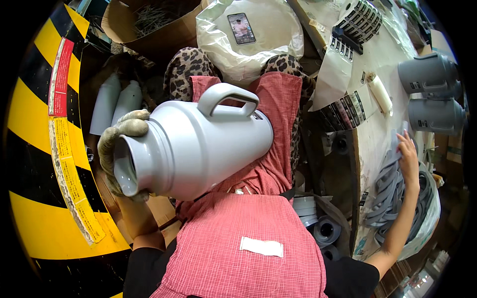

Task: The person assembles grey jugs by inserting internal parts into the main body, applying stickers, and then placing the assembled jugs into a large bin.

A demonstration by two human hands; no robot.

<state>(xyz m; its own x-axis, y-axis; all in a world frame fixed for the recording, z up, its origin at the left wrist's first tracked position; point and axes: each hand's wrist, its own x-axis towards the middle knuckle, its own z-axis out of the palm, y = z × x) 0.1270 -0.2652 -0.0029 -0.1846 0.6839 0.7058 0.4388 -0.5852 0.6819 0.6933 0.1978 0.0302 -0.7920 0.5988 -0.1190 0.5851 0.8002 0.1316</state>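
Observation:
A light grey plastic jug body [213,144] with a loop handle lies tilted across my lap, its open neck toward the left. My left hand [112,149], in a worn, dirty glove, is closed around that neck. Far to the right, my bare right hand [408,155] reaches over the bench to a heap of grey plastic strips [387,193] in a clear bag. Its fingers pinch a pale grey strip [396,154] at the top of the heap. Part of that strip is hidden behind the fingers.
A label roll [360,22] and a white tube-shaped roll [380,94] lie on the bench [343,89]. Two dark grey jug parts [432,116] stand beyond. A phone [241,28] rests on a plastic-covered surface ahead. Left are grey bodies [107,102] and a striped yellow-black panel [30,149].

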